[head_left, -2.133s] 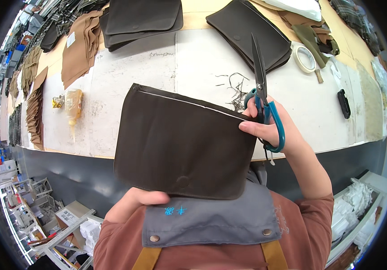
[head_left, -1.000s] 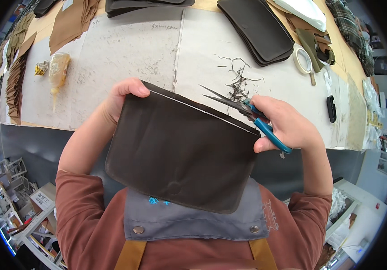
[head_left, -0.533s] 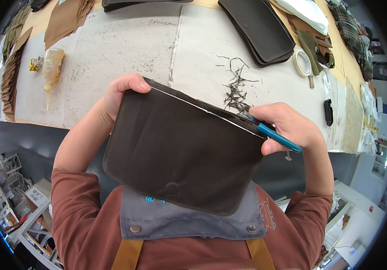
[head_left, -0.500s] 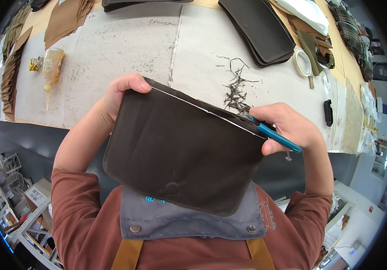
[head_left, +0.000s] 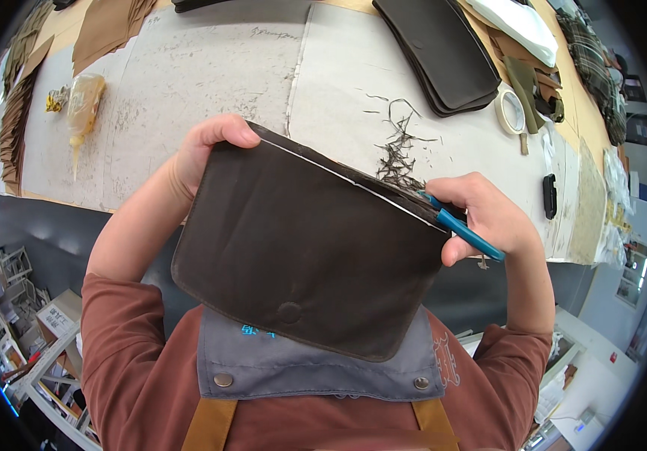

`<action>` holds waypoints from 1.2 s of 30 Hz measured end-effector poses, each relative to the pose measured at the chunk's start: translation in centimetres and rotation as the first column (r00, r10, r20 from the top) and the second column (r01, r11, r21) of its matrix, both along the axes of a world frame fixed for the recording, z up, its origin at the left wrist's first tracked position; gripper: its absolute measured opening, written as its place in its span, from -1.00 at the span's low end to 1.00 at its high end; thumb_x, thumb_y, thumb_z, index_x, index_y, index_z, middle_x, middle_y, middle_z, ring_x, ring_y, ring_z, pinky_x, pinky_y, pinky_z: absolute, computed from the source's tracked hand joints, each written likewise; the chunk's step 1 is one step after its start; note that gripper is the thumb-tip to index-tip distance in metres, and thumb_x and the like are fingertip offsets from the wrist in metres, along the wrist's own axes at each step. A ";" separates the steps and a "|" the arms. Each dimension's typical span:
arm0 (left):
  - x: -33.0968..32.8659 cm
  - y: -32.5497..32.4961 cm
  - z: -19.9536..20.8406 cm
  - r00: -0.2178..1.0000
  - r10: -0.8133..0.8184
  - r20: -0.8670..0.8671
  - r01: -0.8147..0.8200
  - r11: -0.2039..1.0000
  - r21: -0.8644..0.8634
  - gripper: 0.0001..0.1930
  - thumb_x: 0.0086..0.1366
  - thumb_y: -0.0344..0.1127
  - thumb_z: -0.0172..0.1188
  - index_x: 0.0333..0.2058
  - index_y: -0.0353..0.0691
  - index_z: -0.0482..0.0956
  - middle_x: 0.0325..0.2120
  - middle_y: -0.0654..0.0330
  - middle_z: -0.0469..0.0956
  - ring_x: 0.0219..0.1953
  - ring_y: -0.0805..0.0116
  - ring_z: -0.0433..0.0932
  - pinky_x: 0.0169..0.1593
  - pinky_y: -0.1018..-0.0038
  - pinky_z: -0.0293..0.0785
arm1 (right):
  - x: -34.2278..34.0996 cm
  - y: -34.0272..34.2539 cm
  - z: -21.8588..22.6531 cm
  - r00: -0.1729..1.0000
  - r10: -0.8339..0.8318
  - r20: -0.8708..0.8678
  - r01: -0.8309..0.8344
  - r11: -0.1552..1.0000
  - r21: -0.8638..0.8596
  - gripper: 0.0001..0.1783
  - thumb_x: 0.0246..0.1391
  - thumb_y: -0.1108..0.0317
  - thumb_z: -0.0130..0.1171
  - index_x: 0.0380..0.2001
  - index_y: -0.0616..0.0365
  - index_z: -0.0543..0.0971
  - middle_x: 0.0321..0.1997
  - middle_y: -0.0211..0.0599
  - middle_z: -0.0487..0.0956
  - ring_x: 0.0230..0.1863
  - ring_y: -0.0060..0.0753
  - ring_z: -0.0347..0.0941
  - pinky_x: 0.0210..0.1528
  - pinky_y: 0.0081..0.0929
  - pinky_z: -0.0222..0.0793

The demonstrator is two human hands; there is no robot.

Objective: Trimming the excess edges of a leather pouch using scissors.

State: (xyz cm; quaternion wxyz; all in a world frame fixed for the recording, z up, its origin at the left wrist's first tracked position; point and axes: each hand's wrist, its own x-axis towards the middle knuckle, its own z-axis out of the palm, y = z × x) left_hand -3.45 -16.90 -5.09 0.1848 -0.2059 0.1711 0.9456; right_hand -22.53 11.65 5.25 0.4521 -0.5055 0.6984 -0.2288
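- The dark brown panel (head_left: 308, 248) is hanging tilted between the two hands, its left top corner higher than its right, its lower part lying in front of the grey apron bib (head_left: 323, 376).
- At the panel's upper left corner, the left hand (head_left: 214, 139) is pinching it, thumb on the front face; the fingers behind are hidden.
- At the panel's upper right corner, the right hand (head_left: 489, 214) is curling around the teal-handled scissors (head_left: 470, 234); how the fingers are sitting in the loops isn't clear.
- The blades are mostly hiding behind the panel's top edge, so whether they are spreading or closing cannot be told.
- Along that edge a white line (head_left: 368, 188) is showing; if it is serving as the guide, keeping the blades parallel to it should give an even cut.
- The left pinch should be keeping the edge taut, without bending it.
- Beyond the panel's right half, thin dark trimmings (head_left: 402, 158) are lying on the table (head_left: 218, 75); keeping them off the blades seems wise.
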 end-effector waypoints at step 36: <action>-0.9 0.9 1.1 0.994 -0.070 -0.085 0.065 0.996 -0.060 -0.57 0.20 -0.24 -0.04 -0.17 -0.58 0.48 -0.25 -0.11 0.57 -0.29 0.21 0.60 -0.18 0.42 0.54 | -0.1 1.0 -1.3 0.990 -0.136 0.020 0.137 0.990 -0.042 -0.20 -0.46 -0.39 0.33 -0.68 0.20 0.30 -0.74 -0.40 0.12 -0.66 -0.50 0.00 -0.63 -0.52 0.03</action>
